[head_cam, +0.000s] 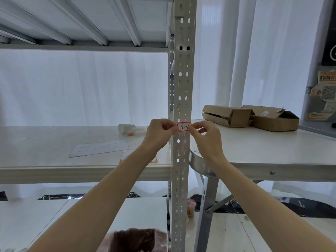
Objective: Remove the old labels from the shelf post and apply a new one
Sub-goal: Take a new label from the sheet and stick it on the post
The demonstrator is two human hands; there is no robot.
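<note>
Both forearms raised, my left hand [160,130] and right hand [205,136] pinch the label [183,126] ends against the post [182,88]; I should level it, then press outward from the centre.

Label [183,126] on shelf post [182,79], between left hand [160,131] and right hand [207,137]. Left of left hand: sticker sheet [99,148] and roll [125,128] on shelf [36,151]. Right, behind right hand: two cardboard boxes [251,117] on bench [272,148].
</note>
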